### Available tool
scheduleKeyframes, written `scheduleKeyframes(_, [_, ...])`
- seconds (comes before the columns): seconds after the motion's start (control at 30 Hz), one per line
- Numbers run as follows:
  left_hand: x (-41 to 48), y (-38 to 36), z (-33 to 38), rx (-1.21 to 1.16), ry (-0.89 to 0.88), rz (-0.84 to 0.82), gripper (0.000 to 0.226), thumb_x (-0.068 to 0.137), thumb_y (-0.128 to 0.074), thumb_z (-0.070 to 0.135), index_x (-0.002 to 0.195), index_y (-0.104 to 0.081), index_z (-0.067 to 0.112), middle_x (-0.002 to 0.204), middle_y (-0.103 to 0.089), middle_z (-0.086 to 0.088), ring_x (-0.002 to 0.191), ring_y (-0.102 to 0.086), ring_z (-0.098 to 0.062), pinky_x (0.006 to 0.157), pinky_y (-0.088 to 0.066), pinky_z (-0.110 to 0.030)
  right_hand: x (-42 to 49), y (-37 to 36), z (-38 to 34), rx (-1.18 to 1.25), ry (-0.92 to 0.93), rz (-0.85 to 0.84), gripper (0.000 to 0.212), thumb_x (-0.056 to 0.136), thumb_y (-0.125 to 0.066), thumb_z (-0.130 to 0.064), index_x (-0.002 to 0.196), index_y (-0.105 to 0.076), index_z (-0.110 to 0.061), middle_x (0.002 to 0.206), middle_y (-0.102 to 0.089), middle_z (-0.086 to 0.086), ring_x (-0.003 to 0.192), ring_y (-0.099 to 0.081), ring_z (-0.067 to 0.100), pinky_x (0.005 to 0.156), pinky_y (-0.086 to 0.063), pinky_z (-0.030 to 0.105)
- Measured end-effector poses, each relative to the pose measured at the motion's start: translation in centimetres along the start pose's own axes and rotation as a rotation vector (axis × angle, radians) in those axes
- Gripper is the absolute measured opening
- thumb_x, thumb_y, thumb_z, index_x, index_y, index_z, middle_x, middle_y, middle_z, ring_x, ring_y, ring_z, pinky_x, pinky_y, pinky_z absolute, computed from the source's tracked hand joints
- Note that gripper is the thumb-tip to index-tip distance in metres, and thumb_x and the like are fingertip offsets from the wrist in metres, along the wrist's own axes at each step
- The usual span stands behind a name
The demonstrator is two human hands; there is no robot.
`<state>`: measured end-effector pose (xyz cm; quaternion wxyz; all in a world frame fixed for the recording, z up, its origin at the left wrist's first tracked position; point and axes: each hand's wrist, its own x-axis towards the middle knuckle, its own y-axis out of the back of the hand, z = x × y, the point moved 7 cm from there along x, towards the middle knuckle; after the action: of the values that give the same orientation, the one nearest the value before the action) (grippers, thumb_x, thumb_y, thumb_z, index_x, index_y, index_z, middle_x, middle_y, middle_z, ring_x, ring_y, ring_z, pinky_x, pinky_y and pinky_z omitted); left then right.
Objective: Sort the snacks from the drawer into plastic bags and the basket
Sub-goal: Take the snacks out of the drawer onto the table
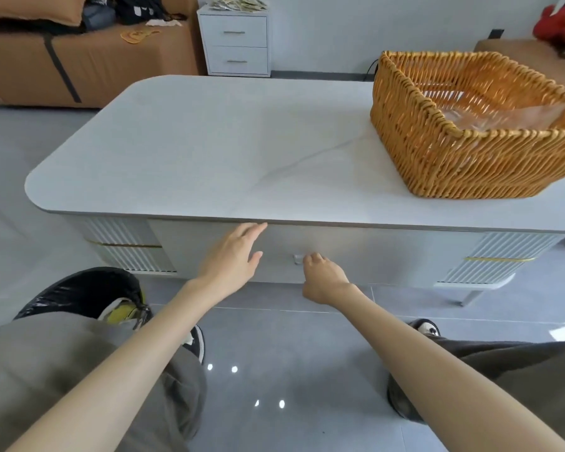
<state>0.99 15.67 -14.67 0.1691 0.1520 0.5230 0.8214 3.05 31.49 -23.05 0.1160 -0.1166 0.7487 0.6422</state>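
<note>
Left hand (232, 259): fingers straight, slightly spread, tips at the top edge of the drawer (372, 252) front, under the tabletop lip. Right hand (323, 275): fingers curled at the small handle (296, 258); we cannot tell whether they grip it. Drawer shut, contents hidden. Basket (437, 151) sits on the table (209, 141), right, well apart from both hands, with clear plastic bags (503, 115) inside; its right side is cut off. Black bag (79, 291) on the grey tiled floor (274, 337), left.

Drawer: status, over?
Left grip open, by shut drawer. Right grip curled at handle, hold unclear. Basket on table, nothing blocking.
</note>
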Motion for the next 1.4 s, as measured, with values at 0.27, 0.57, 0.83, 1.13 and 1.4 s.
scheduleKeyframes(0.27, [-2.5, -1.5, -1.6, 0.310, -0.033, -0.011, 0.066, 0.093, -0.037, 0.057, 0.150, -0.025, 0.027, 0.143, -0.046, 0.006, 0.135, -0.038, -0.017, 0.116, -0.006, -0.053, -4.8, -0.3, -0.4, -0.027, 0.178, -0.166, 0.038, 0.095, -0.050, -0.020, 0.131, -0.055, -0.009, 0.125, -0.061, 0.009, 0.105, -0.061, 0.026, 0.092, -0.052, 0.035])
scheduleKeyframes(0.57, [-4.4, -0.3, -0.7, 0.075, 0.008, 0.028, 0.044, 0.099, -0.037, 0.046, 0.128, -0.059, 0.021, 0.109, -0.070, 0.000, 0.099, -0.065, -0.017, 0.072, -0.050, -0.030, -10.7, 6.7, 0.8, 0.157, 0.314, 0.534, 0.017, 0.097, -0.054, -0.026, 0.099, -0.067, -0.016, 0.091, -0.065, -0.005, 0.083, -0.058, 0.012, 0.056, -0.045, 0.024])
scheduleKeyframes(0.83, [-4.7, -0.6, -0.7, 0.167, 0.074, -0.065, 0.033, 0.096, -0.043, 0.049, 0.113, -0.066, 0.032, 0.068, -0.056, 0.014, 0.058, -0.050, -0.006, 0.046, -0.032, -0.022, -9.4, 5.1, 2.0, 0.060, 0.146, 0.361, 0.030, 0.098, -0.044, -0.044, 0.101, -0.067, -0.025, 0.073, -0.071, -0.003, 0.064, -0.064, 0.013, 0.059, -0.050, 0.026])
scheduleKeyframes(1.13, [-3.9, -3.2, -1.7, 0.160, 0.041, -0.278, 0.033, 0.096, -0.046, 0.048, 0.125, -0.057, 0.036, 0.081, -0.071, 0.014, 0.059, -0.054, 0.002, 0.056, -0.048, -0.021, -5.8, 3.3, 1.4, 0.067, 0.055, 0.204, 0.046, 0.093, -0.047, -0.053, 0.130, -0.051, -0.025, 0.126, -0.057, 0.000, 0.113, -0.054, 0.022, 0.078, -0.052, 0.035])
scheduleKeyframes(1.4, [-0.6, -8.0, -1.2, 0.022, 0.052, -0.335, 0.070, 0.090, -0.059, 0.044, 0.149, -0.026, 0.028, 0.146, -0.040, -0.001, 0.126, -0.047, -0.019, 0.093, -0.049, -0.035, -3.7, -0.2, 2.0, 0.113, -0.090, -0.023, 0.047, 0.085, -0.063, -0.037, 0.125, -0.053, -0.016, 0.111, -0.061, 0.005, 0.098, -0.061, 0.026, 0.081, -0.051, 0.036])
